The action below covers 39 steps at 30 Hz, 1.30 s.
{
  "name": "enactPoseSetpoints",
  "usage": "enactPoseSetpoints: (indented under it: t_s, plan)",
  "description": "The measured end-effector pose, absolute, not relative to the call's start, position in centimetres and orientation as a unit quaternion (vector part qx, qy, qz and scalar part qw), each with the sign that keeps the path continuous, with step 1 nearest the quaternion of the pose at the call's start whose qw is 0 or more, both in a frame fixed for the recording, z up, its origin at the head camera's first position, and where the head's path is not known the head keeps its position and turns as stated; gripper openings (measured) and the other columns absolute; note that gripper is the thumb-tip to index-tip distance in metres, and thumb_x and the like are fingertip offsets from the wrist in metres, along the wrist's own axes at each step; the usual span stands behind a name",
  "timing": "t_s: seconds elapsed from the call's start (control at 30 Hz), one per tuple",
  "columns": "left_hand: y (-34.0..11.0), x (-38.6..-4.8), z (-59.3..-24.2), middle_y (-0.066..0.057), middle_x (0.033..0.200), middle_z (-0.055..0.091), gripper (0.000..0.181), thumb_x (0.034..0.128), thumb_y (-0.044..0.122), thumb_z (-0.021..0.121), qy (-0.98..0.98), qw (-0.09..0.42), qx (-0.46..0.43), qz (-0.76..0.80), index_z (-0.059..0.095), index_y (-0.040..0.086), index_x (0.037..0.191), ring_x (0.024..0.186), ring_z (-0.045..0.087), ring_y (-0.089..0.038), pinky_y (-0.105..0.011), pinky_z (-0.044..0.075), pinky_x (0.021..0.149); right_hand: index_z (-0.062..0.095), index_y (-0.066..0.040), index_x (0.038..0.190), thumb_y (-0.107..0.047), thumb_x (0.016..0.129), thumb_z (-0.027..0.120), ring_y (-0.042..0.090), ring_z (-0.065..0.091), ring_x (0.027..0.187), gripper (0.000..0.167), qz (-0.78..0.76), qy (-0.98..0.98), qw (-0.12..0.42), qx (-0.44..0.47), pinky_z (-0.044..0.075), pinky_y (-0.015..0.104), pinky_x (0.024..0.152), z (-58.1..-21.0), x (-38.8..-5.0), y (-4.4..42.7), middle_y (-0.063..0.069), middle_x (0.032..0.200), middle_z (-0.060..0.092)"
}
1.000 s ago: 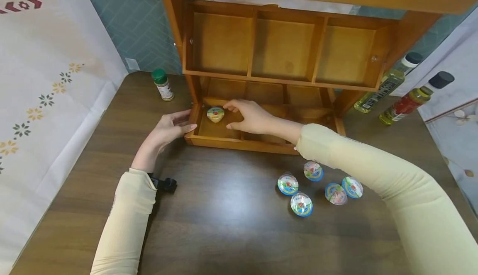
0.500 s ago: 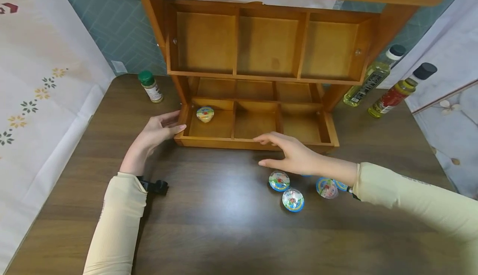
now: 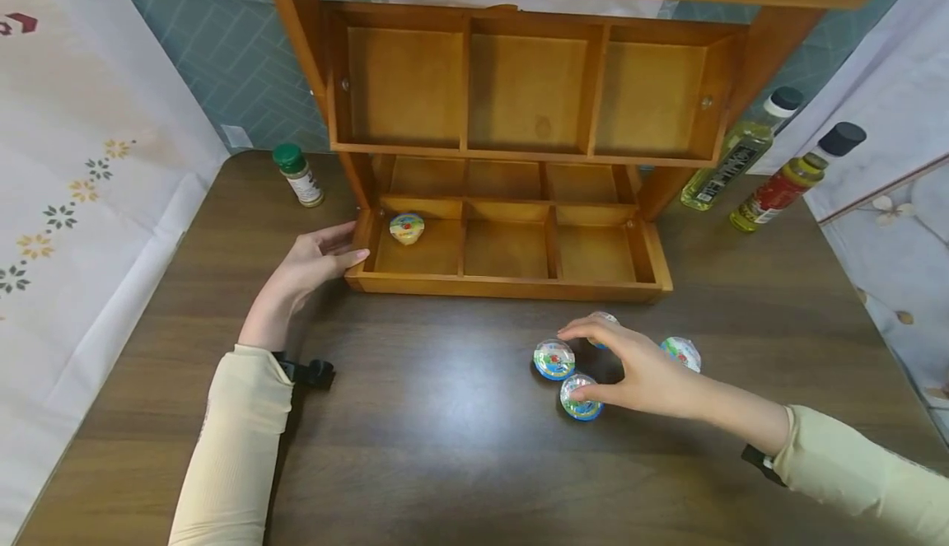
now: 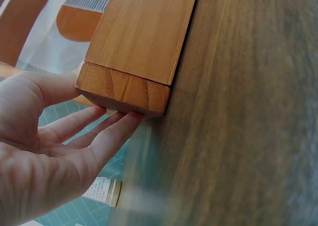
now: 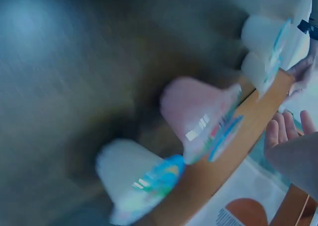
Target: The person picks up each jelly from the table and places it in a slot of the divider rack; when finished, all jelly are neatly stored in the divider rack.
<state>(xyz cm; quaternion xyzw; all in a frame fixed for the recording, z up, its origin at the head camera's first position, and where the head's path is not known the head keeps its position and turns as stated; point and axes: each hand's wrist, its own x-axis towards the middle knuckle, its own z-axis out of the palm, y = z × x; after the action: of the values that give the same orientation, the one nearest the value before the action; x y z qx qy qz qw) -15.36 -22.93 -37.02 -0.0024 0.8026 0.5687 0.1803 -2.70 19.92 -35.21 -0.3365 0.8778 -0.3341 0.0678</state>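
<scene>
My left hand (image 3: 307, 264) grips the front left corner of the wooden shelf's (image 3: 511, 287) lower tray. In the left wrist view, the thumb lies against one face of the wood and the fingertips (image 4: 131, 117) against another. Over the jelly cups on the table, my right hand (image 3: 645, 371) hovers with thumb and fingers spread and nothing held. Near its thumb is one cup (image 3: 578, 410); others (image 3: 553, 361) (image 3: 682, 353) lie around it. The right wrist view shows a pink cup (image 5: 194, 107), hidden under the hand from above. One yellowish cup (image 3: 407, 228) sits in the tray's left compartment.
A green-capped seasoning jar (image 3: 299, 175) stands left of the shelf. Two oil bottles, one with a black label (image 3: 730, 163) and one with a red label (image 3: 778, 192), stand at its right. The upper tray (image 3: 522, 153) overhangs the lower one.
My right hand has left the lower tray's left compartment and moved right and toward me, over the jelly cups. The left hand keeps its place on the tray corner. The head view has shifted slightly.
</scene>
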Motion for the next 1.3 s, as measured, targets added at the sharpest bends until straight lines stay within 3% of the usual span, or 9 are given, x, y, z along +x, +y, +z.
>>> enactPoseSetpoints:
  t_s: [0.37,0.57,0.9,1.3]
  plan:
    - [-22.8,-15.4,-37.2,-0.018,0.146,0.034,0.069,0.0892,0.019,0.064,0.793,0.178,-0.005,0.583,0.028,0.003,0.146,0.13,0.039,-0.028,-0.012,0.045,0.078,0.057,-0.019,0.111,-0.039,0.063,0.085,0.007,0.058,0.095,0.058,-0.293,0.907,0.028,-0.302,0.049,0.027,0.078,-37.2,-0.1,20.8,-0.014,0.104,0.058]
    - [-22.9,-15.5,-37.2,-0.018,0.147,0.034,0.07,0.089,0.021,0.065,0.797,0.181,-0.007,0.576,0.028,0.004,0.146,0.13,0.038,-0.027,-0.017,0.046,0.085,0.058,-0.02,0.104,-0.041,0.061,0.085,0.002,0.056,0.09,0.055,-0.286,0.917,0.022,-0.277,0.049,0.024,0.074,-37.7,0.3,20.5,-0.016,0.1,0.058]
    - [-22.9,-15.4,-37.1,-0.017,0.146,0.034,0.071,0.0889,0.021,0.065,0.79,0.184,-0.001,0.585,0.028,0.004,0.146,0.13,0.039,-0.027,-0.013,0.045,0.08,0.061,-0.017,0.105,-0.023,0.066,0.085,0.002,0.055,0.081,0.047,-0.301,0.908,0.014,-0.291,0.049,0.022,0.068,-37.7,0.5,20.4,-0.012,0.1,0.06]
    - [-23.1,-15.4,-37.3,-0.015,0.148,0.032,0.071,0.0894,0.024,0.064,0.794,0.189,0.003,0.578,0.027,0.008,0.147,0.13,0.038,-0.027,-0.012,0.045,0.081,0.061,-0.02,0.113,-0.02,0.067,0.084,0.0,0.055,0.078,0.051,-0.326,0.894,-0.002,-0.306,0.047,0.026,0.069,-36.2,0.5,20.5,-0.014,0.106,0.06]
